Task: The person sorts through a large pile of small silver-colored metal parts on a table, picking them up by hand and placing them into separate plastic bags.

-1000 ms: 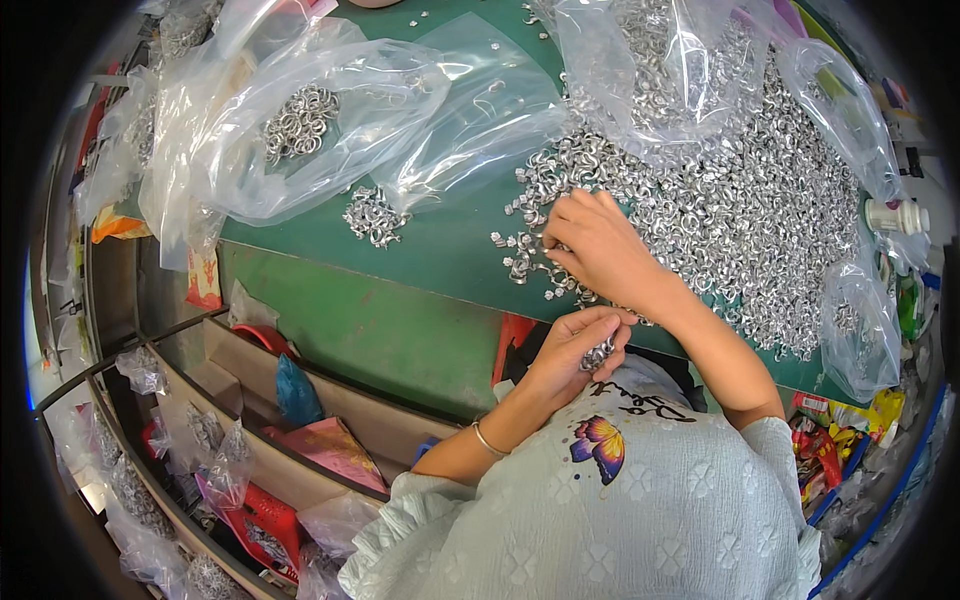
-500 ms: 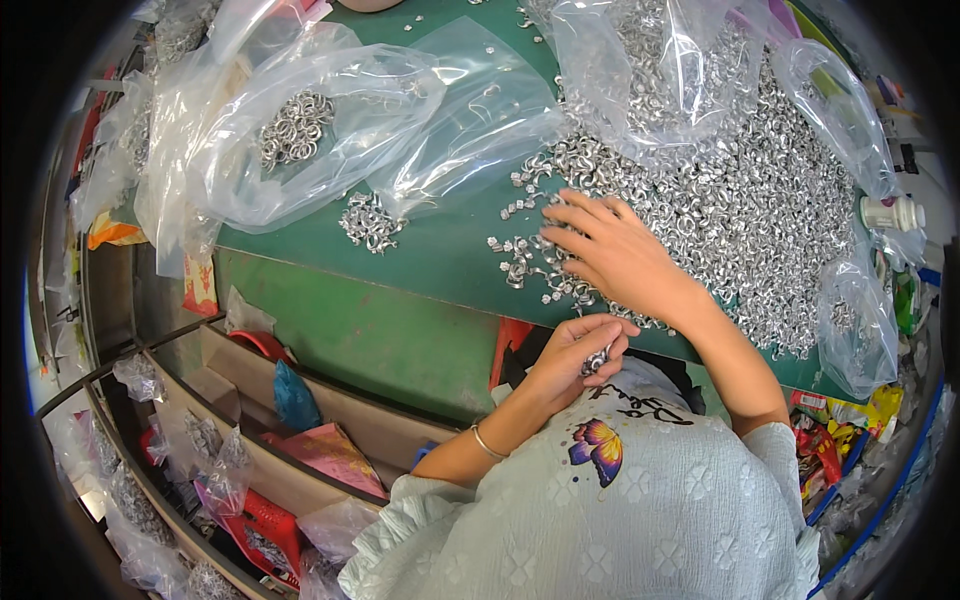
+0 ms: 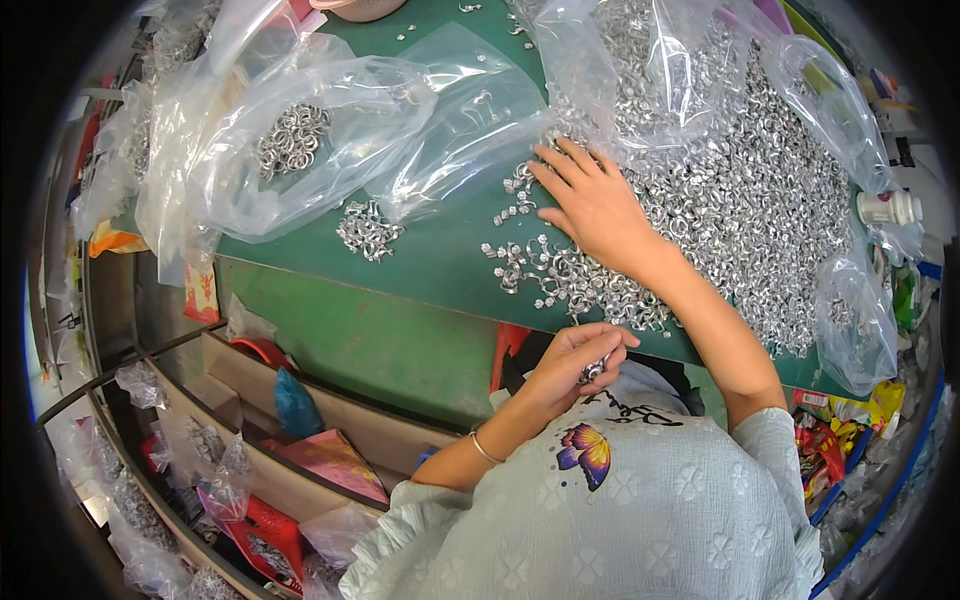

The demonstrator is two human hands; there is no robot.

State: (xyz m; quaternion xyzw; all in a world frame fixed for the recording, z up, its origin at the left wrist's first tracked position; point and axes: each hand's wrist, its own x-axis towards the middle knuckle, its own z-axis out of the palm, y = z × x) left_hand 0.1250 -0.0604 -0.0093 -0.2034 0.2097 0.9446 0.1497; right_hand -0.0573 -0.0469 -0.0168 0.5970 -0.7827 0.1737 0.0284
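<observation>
My right hand (image 3: 603, 215) lies palm down with spread fingers on the left edge of a wide heap of small silver ring-shaped metal pieces (image 3: 770, 230). Close to my body, beyond the table's front edge, my left hand (image 3: 568, 368) is curled around a few of the same silver rings (image 3: 594, 371), which show between thumb and fingers. How many it holds is hidden. Loose rings (image 3: 520, 265) are scattered just left of the heap. Farther left, a small separate cluster of silver pieces (image 3: 368, 231) rests on the green tabletop (image 3: 440, 260).
A clear plastic bag (image 3: 230, 190) with several rings inside lies at the left. Another clear bag (image 3: 650, 80) covers the heap's far part. A white bottle (image 3: 888, 208) stands at the right edge. Below the table at left are open drawers (image 3: 330, 400) holding bags and a red basket (image 3: 265, 535).
My right hand has moved away from me and slightly left over the heap, its fingers now flatter and more spread. My left hand stays almost in place, still holding the rings.
</observation>
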